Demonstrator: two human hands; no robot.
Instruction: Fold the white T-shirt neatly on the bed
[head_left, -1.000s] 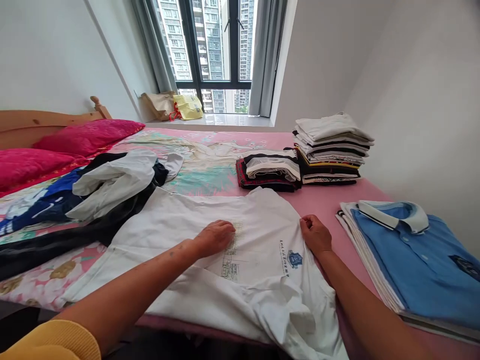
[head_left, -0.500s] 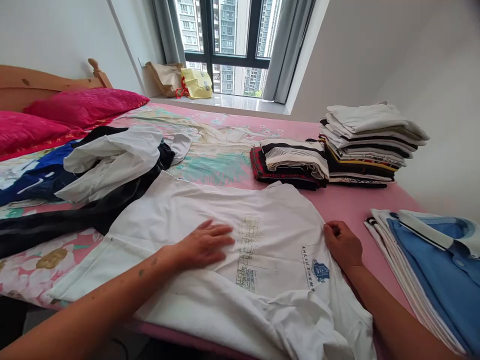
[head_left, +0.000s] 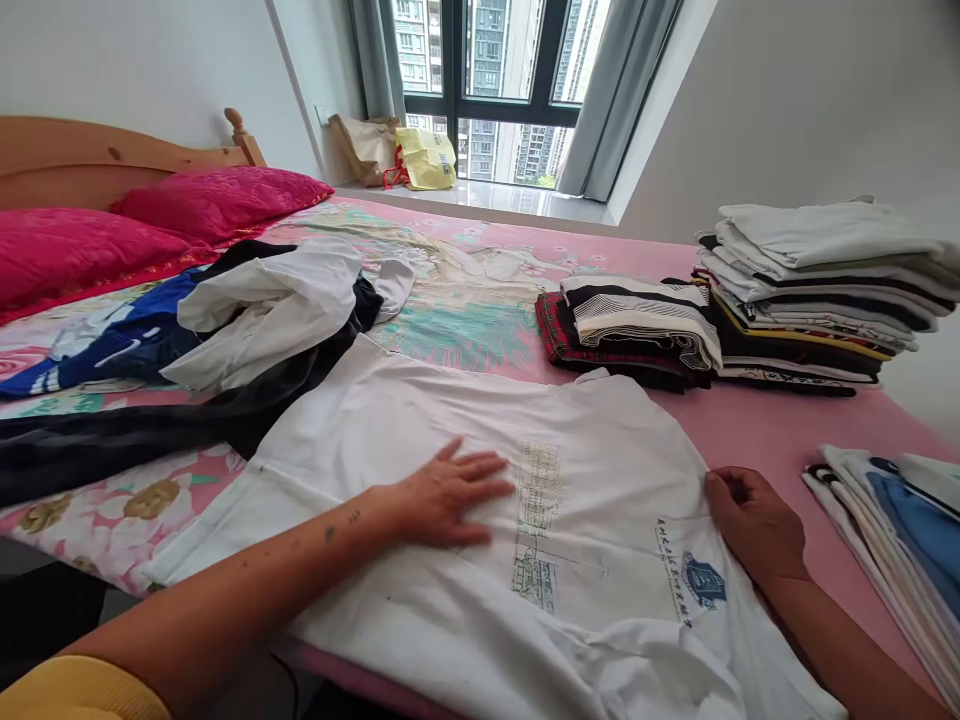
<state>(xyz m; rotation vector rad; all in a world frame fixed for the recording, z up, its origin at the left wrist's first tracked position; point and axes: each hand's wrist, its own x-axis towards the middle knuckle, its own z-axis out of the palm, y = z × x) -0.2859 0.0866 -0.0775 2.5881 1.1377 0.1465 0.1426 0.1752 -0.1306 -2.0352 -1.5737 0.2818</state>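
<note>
A white polo shirt point(head_left: 420, 420) with a blue crest and a faint building print lies spread on the bed. My left hand point(head_left: 448, 495) rests flat on its middle, fingers stretched out and apart. My right hand point(head_left: 754, 520) sits at the shirt's right edge with fingers curled, pinching the fabric there.
A heap of unfolded white, black and blue clothes point(head_left: 225, 320) lies at the left. Folded stacks point(head_left: 810, 290) and a smaller striped stack point(head_left: 630, 330) stand at the back right. A blue polo pile point(head_left: 900, 530) is at the right edge. Pink pillows point(head_left: 150, 215) line the wooden headboard.
The view has turned left, so everything has slid rightward in frame. My left hand has opened from curled to flat on the shirt. My right hand stays at the shirt's edge.
</note>
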